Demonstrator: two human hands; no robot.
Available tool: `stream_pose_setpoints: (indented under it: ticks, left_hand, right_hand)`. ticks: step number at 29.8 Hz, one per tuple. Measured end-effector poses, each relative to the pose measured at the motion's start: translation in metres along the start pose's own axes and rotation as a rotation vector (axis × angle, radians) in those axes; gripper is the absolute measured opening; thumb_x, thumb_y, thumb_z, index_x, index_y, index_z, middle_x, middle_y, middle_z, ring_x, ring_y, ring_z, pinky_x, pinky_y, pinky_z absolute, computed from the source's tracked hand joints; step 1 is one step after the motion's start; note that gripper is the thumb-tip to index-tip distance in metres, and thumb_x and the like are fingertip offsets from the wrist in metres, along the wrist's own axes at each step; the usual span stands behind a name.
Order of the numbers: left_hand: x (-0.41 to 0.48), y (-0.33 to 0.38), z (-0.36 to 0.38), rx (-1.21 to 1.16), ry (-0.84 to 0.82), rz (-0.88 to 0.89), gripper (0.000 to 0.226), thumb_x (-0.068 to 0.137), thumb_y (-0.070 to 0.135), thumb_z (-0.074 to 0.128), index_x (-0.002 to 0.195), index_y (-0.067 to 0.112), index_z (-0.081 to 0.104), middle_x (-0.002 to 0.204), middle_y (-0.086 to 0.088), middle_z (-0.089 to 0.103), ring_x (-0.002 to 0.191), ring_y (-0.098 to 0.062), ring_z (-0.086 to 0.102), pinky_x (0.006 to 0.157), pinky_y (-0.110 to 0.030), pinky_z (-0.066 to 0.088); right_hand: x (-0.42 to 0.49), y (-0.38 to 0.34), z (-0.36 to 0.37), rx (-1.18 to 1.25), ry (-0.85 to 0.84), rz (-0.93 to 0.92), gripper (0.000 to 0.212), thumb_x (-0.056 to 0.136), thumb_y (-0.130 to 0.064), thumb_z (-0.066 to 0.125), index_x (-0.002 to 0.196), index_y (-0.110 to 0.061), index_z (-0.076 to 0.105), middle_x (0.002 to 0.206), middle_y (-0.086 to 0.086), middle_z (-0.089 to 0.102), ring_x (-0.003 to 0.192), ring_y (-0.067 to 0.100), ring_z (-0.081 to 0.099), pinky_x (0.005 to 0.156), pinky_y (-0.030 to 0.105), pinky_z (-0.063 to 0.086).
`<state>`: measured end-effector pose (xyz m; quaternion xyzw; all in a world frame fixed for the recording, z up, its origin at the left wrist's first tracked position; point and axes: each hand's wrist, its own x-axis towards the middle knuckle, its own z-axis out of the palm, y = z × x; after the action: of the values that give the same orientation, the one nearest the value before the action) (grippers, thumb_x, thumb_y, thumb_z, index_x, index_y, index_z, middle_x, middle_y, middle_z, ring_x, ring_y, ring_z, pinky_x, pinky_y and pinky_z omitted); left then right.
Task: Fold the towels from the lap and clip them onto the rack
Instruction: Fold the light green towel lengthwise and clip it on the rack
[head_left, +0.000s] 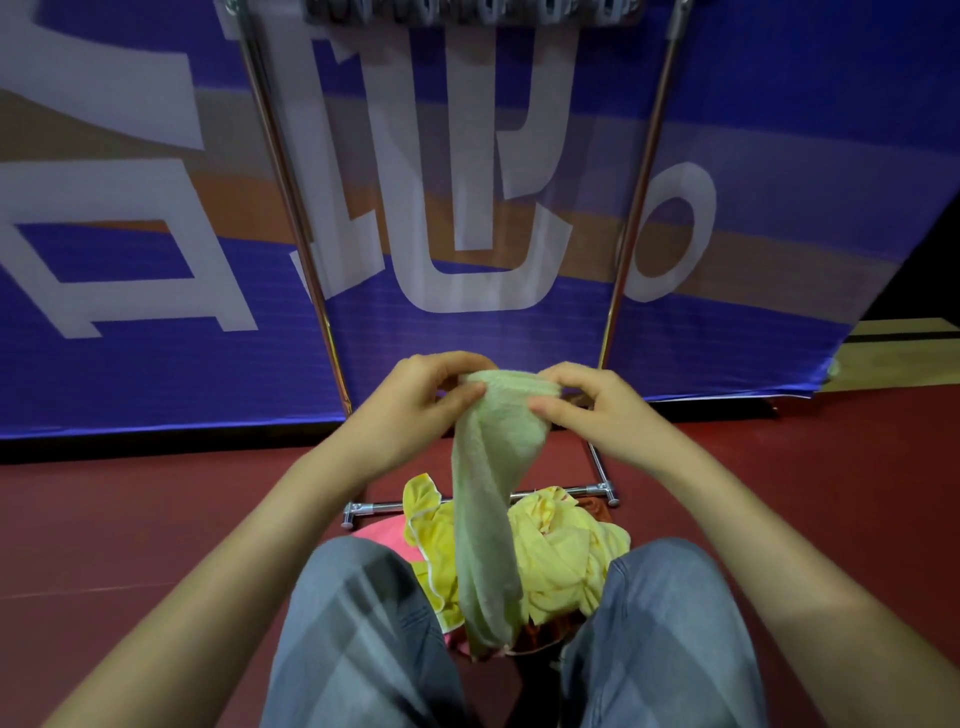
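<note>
A pale green towel (488, 499) hangs in a long bunched strip above the lap. My left hand (415, 405) and my right hand (587, 405) both pinch its top edge, close together. Between my knees lies a pile of yellow towels (561, 561), with a pink one (379, 535) and a reddish one (540, 631) showing under it. The metal rack stands straight ahead: its left pole (291, 208), right pole (639, 208) and base bar (379, 506). A row of grey clips (467, 10) hangs along the rack's top, partly cut off by the frame.
A large blue banner (156, 364) with white letters stands right behind the rack. The floor (130, 519) is dark red. My legs in grey-blue jeans (363, 623) fill the bottom of the view. A wooden strip (904, 332) shows at the far right.
</note>
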<state>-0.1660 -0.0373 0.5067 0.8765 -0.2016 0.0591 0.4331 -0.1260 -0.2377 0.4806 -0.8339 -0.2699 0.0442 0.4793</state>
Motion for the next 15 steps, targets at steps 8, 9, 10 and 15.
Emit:
stream_pose_setpoints:
  ticks: [8, 9, 10, 15]
  left_hand:
    - [0.036, 0.067, -0.059, 0.312, 0.428, 0.336, 0.029, 0.091, 0.02, 0.037, 0.106, 0.004, 0.056, 0.09, -0.005, 0.056, 0.085, -0.024, 0.059, 0.076, -0.033, 0.048]
    - [0.038, 0.072, -0.064, 0.283, 0.449, 0.343, 0.027, 0.092, 0.019, 0.037, 0.107, 0.004, 0.055, 0.091, -0.004, 0.056, 0.085, -0.023, 0.059, 0.076, -0.034, 0.051]
    - [0.04, 0.072, -0.064, 0.265, 0.455, 0.332, 0.027, 0.092, 0.018, 0.038, 0.107, 0.004, 0.055, 0.091, -0.004, 0.056, 0.085, -0.023, 0.06, 0.075, -0.035, 0.051]
    - [0.038, 0.033, -0.029, 0.161, 0.284, 0.042, 0.019, 0.093, 0.01, 0.041, 0.101, 0.003, 0.058, 0.084, -0.006, 0.058, 0.085, -0.03, 0.063, 0.08, -0.045, 0.052]
  right_hand:
    - [0.032, -0.109, -0.061, -0.041, 0.337, -0.457, 0.008, 0.081, -0.014, 0.062, 0.078, -0.02, 0.057, 0.068, -0.013, 0.053, 0.063, -0.007, 0.052, 0.063, 0.009, 0.04]
    - [0.033, -0.115, -0.065, 0.0, 0.365, -0.488, 0.013, 0.081, -0.012, 0.062, 0.078, -0.024, 0.056, 0.069, -0.014, 0.055, 0.065, -0.008, 0.054, 0.063, 0.009, 0.043]
    - [0.035, -0.114, -0.064, 0.027, 0.382, -0.477, 0.017, 0.081, -0.011, 0.062, 0.078, -0.026, 0.055, 0.071, -0.013, 0.056, 0.066, -0.008, 0.055, 0.064, 0.01, 0.044]
    - [0.039, -0.069, -0.032, 0.014, 0.316, -0.196, 0.024, 0.081, -0.003, 0.063, 0.074, -0.024, 0.055, 0.065, -0.009, 0.054, 0.054, -0.008, 0.051, 0.053, 0.007, 0.039]
